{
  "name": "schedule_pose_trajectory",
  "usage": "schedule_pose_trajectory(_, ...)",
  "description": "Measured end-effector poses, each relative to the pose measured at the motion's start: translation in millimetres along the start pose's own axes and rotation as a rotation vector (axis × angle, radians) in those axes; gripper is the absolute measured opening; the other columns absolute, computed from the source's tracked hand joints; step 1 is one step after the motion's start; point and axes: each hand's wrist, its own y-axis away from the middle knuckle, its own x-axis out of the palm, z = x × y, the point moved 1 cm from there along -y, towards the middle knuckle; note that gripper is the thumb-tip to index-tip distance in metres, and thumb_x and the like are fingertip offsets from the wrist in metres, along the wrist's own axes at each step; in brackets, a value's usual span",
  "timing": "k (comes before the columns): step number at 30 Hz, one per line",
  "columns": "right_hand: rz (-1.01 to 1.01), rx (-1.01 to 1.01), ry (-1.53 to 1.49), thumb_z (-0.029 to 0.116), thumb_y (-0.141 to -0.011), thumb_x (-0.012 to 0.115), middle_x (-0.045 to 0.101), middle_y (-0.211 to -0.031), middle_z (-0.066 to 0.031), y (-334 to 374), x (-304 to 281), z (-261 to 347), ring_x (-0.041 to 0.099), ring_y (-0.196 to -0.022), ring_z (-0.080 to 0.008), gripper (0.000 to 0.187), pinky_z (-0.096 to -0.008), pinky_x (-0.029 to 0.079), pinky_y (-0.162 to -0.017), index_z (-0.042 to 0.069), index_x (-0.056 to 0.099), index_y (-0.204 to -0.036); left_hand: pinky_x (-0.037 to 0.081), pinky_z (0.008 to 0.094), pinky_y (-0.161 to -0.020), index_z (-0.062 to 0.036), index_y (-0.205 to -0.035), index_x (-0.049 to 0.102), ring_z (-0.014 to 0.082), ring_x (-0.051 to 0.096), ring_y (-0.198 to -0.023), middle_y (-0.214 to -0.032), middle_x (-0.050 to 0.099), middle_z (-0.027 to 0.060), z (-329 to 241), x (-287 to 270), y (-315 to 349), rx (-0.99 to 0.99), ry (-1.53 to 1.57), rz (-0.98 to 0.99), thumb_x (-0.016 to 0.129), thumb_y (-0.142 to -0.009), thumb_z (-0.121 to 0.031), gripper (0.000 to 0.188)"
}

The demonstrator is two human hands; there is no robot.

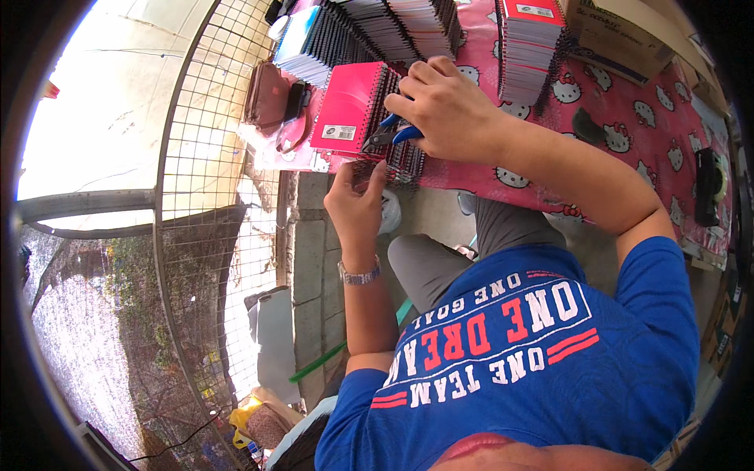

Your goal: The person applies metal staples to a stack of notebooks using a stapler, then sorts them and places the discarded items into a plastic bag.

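Note:
A red spiral notebook [345,98] with a white barcode label lies at the near edge of the table, its black coil along the right side. My right hand [452,110] is closed round blue-handled cutting pliers [408,134], their jaws at the lower end of the coil. Just below that corner is my left hand [355,206], thumb and forefinger close together at the notebook's lower edge. What lies between those fingertips is too small to make out. More black coils [407,161] show under and beside the pliers.
Stacks of spiral notebooks [369,31] stand at the back, another stack [530,55] farther right. A brown pouch [267,98] lies left of the notebook, beside a wire mesh [208,102]. Cardboard box [616,39] and black tape dispenser [707,188] sit right on the pink patterned tablecloth [542,169].

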Motion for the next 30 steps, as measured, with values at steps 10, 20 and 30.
schedule_pose_trajectory(10, -0.105, -0.014, 0.169, 0.019, -0.072, 0.070, 0.064, -0.097, -0.0101, -10.3, 4.5, 17.6, 0.059, -0.102, -0.0279, 0.031, -0.0468, 0.034, -0.103, 0.009, 0.062, -0.100, 0.050, 0.0263, -0.063, 0.0038, -0.094, 0.067, 0.0120, 0.062, -0.066, -0.079, 0.067, 0.0077, -5.6, -17.0, -0.7, 0.144, -0.210, -0.127, 0.071, -0.088, -0.017, 0.022)
schedule_pose_trajectory(20, 0.012, 0.002, 0.075, 0.014, -0.080, 0.056, 0.067, -0.082, -0.0119, -13.2, 0.3, 13.8, 0.065, -0.085, -0.0265, 0.012, -0.0383, 0.046, -0.083, 0.007, 0.065, -0.085, 0.048, 0.0276, -0.062, 0.0042, -0.092, 0.068, 0.0127, 0.058, -0.065, -0.074, 0.062, 0.0059, -16.7, -13.1, -3.6, 0.257, -0.272, -0.097, 0.069, -0.088, -0.012, 0.016)
schedule_pose_trajectory(30, -0.225, -0.039, 0.170, 0.013, -0.082, 0.054, 0.064, -0.083, -0.0089, 4.0, 12.9, -5.8, 0.064, -0.092, -0.0263, 0.013, -0.0451, 0.046, -0.085, 0.007, 0.065, -0.087, 0.029, 0.0175, -0.048, -0.0017, -0.097, 0.060, 0.0022, 0.042, -0.055, -0.073, 0.055, -0.0027, -0.8, -14.4, -6.4, -0.253, 0.626, 0.077, 0.065, -0.091, -0.009, 0.010)
